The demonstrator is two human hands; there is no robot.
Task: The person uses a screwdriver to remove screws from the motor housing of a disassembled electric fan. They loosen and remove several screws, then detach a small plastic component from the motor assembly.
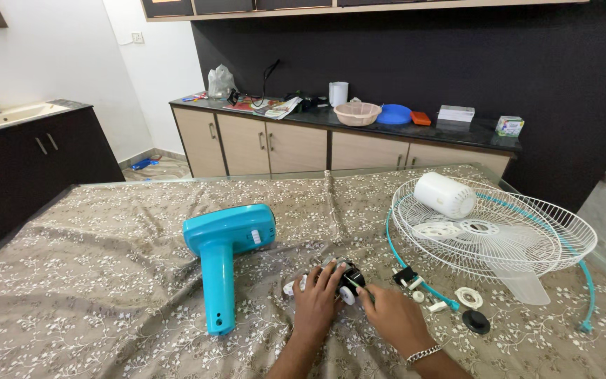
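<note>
Hands [317,298] | palms down, side by side | fingers clamped on fan motor [341,277]

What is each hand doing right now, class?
Left hand: closed on the small black motor part.
Right hand: fingertips touching the same part; whether it grips cannot be told.

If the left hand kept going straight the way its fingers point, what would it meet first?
The left hand already rests on the small black motor part. Its fingers point up and slightly right; beyond that part lies only patterned tablecloth, though depth is hard to judge.
</note>
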